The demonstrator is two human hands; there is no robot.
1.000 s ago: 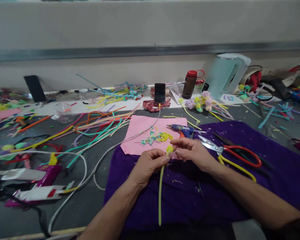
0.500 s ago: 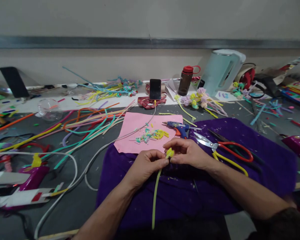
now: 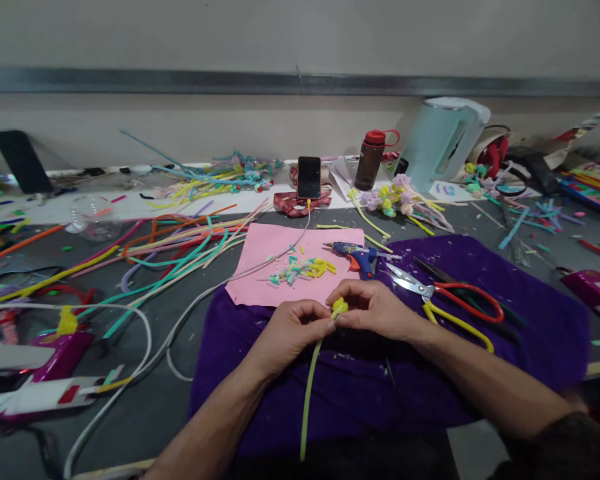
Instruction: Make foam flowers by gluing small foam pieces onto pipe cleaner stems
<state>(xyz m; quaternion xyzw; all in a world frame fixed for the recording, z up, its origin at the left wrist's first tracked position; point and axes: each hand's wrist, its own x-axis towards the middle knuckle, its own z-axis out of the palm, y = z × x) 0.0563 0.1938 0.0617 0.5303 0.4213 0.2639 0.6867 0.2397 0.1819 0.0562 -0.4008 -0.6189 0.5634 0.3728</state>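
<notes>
Between my two hands is a yellow pipe-cleaner flower on a long pale-green stem that hangs down over the purple cloth. My left hand pinches it just under the head, thumb against forefinger. From the other side, my right hand closes thumb and fingers on the yellow head. Just beyond lies a pink sheet bearing several short cut pieces of pipe cleaner. A blue glue gun rests at the sheet's right edge.
Scissors with red handles and yellow-handled pliers lie right on the cloth. Loose pipe cleaners and a white cable spread left. Behind stand a phone, a bottle and a kettle; finished flowers lie nearby.
Both hands stay on the flower in nearly the same place. My right fingers have shifted slightly around the yellow head. The whole view has moved a little.
</notes>
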